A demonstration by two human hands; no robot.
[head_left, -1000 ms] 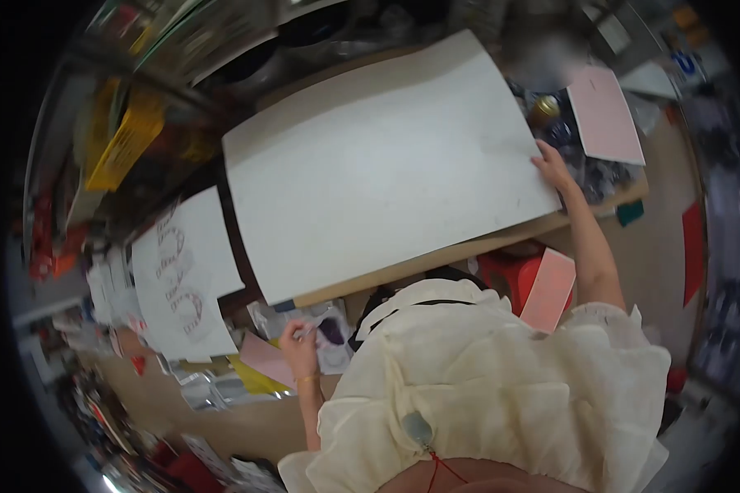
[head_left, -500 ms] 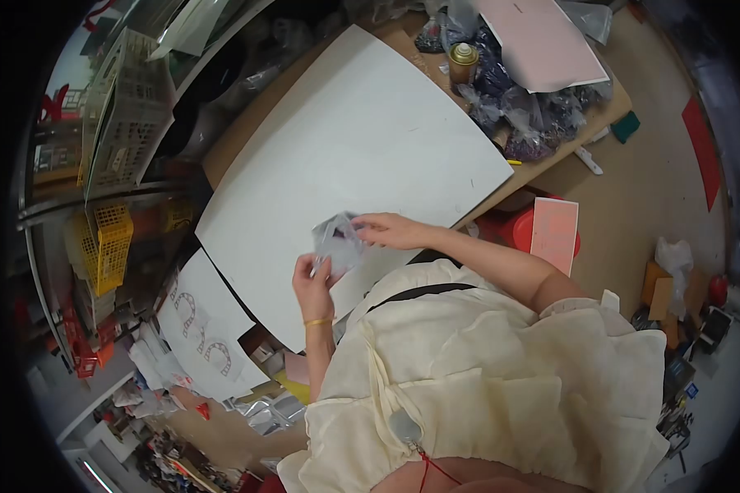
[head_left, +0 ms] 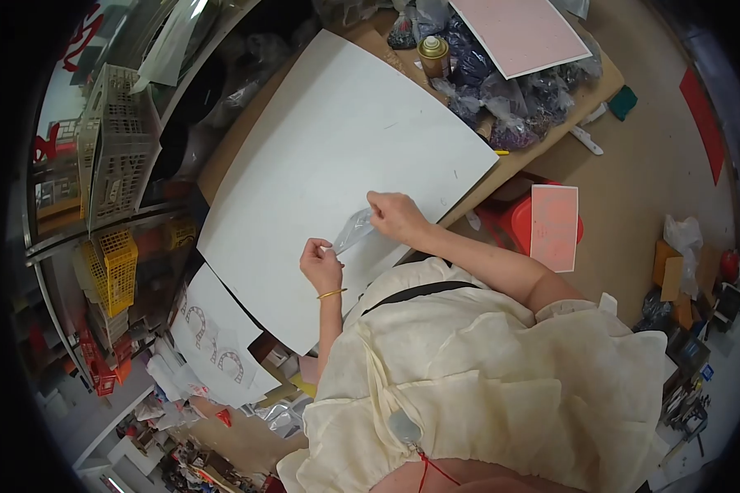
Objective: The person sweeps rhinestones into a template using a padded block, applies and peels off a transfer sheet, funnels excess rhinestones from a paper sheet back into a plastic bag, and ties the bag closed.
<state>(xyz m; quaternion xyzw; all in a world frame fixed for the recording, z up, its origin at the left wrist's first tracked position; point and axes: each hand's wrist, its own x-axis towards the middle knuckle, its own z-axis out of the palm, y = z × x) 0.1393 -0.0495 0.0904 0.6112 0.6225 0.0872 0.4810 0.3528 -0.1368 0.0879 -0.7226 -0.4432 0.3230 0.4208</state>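
Observation:
A small clear plastic bag [head_left: 354, 231] is stretched between my two hands, above the near part of a large white board [head_left: 337, 140]. My left hand [head_left: 321, 261] pinches its lower left end, fingers closed. At the opposite end, my right hand [head_left: 399, 218] is closed on the bag with the knuckles up. The bag looks narrow and pulled taut; whether anything is inside I cannot make out.
Behind the board stand a spray can [head_left: 433, 56], several filled plastic bags [head_left: 514, 123] and a pink sheet [head_left: 522, 37]. A red stool [head_left: 515, 223] carries another pink sheet [head_left: 554, 228]. At left are a yellow basket [head_left: 115, 271] and a paper with drawn shapes [head_left: 222, 349].
The bag was crumpled and wider between my hands; now it is pulled out lengthwise. My right hand has moved right and up and turned knuckles up. The view has shifted slightly.

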